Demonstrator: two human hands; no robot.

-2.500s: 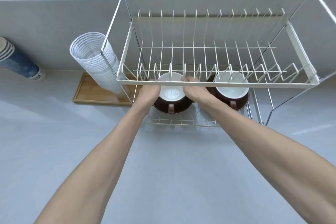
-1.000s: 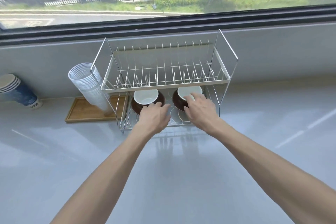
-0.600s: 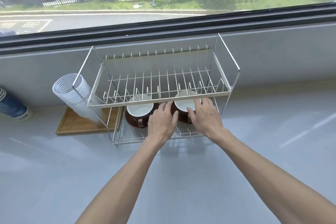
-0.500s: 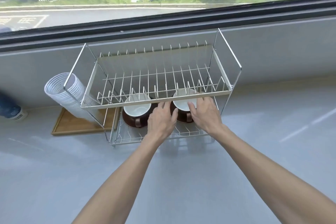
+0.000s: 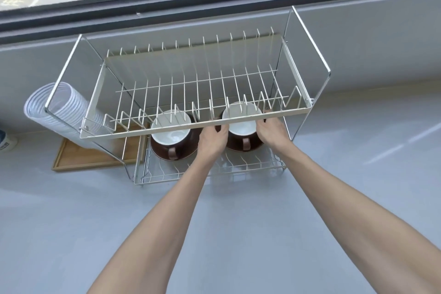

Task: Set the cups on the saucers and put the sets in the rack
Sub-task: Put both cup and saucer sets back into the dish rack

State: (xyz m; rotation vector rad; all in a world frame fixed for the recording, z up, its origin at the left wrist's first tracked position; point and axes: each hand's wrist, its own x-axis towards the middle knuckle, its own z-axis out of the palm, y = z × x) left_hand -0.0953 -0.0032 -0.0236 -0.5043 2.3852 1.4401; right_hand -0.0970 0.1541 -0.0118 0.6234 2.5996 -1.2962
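Note:
Two brown cups with white insides sit on brown saucers on the lower shelf of a white wire rack [image 5: 195, 127]. The left cup [image 5: 170, 135] stands free, its handle facing me. Around the right cup [image 5: 241, 130] both hands reach in under the upper shelf. My left hand [image 5: 212, 139] grips the left edge of its saucer. My right hand [image 5: 272, 130] grips the right edge. The fingertips are hidden behind the upper shelf's front bar.
A stack of clear plastic cups [image 5: 59, 112] lies tilted on a wooden tray [image 5: 95, 157] left of the rack. A blue paper cup [image 5: 4, 141] shows at the left edge. The grey counter [image 5: 119, 222] spreads in front; a window ledge runs behind.
Both hands left the left cup set, drew back, then moved right and closed on the right set's saucer. The camera came closer and tilted down.

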